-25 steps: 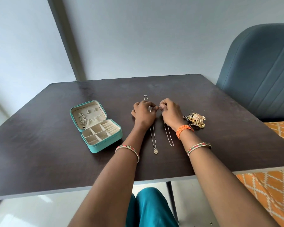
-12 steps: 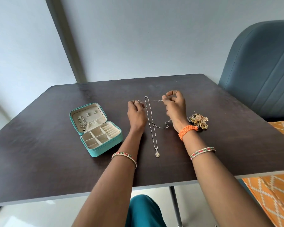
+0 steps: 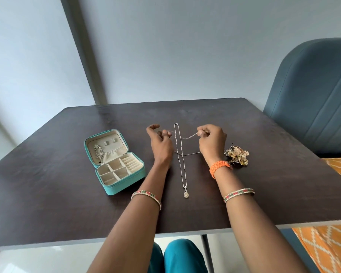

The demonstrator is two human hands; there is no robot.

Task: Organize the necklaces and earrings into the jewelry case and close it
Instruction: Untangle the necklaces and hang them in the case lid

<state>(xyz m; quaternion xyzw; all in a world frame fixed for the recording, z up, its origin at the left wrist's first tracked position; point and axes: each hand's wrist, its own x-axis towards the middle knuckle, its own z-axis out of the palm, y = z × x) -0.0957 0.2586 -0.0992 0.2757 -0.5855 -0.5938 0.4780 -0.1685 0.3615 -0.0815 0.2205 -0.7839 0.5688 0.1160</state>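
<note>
Two hands, left & right, each pinched an end of a thin chain over the table, beside a pendant necklace; open jewelry case sat left. Next, prob.: carry chain w/o tangling to case.

**Thin chain held between two hands over a dark table**

A dark table carries an open teal jewelry case, its lid lying back with a silver chain inside it and its cream compartments facing up. The left hand and right hand each pinch an end of a thin necklace, which sags between them. Its slack crosses a pendant necklace lying straight on the table, with the oval pendant at the near end. A gold jewelry pile sits just beside the right wrist, which wears an orange band. A blue chair stands at the right.
</note>
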